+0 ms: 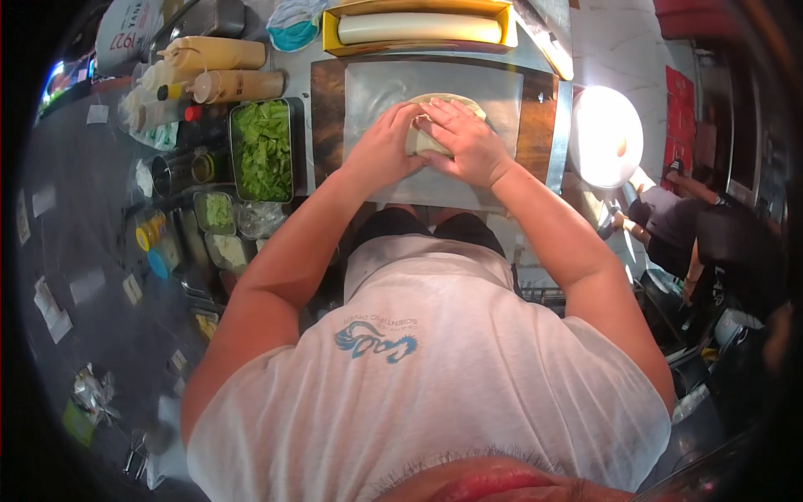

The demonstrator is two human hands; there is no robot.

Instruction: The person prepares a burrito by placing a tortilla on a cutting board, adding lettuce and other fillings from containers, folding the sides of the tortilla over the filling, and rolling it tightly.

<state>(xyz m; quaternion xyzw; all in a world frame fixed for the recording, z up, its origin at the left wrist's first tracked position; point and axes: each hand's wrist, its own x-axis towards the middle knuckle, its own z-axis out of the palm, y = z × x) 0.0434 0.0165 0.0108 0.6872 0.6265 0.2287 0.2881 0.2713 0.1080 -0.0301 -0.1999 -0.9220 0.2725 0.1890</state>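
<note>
A pale round flatbread (419,142), seemingly a tortilla, lies on a translucent sheet of wrapping paper (433,75). My left hand (386,145) grips its left side, fingers over the top and thumb at the near edge. On the right side, my right hand (469,139) presses down with its fingers across the flatbread and its thumb near the other thumb. The far part looks folded over, and both hands hide much of it. Whatever filling it may hold cannot be made out. Beneath the paper is a dark wooden board (536,135).
Left of the board stands a metal tray of chopped lettuce (263,150). Sauce bottles (238,85) lie beyond it. A yellow box with a white roll (420,28) sits at the far edge. Right are a bright white round object (606,138) and another person (671,219).
</note>
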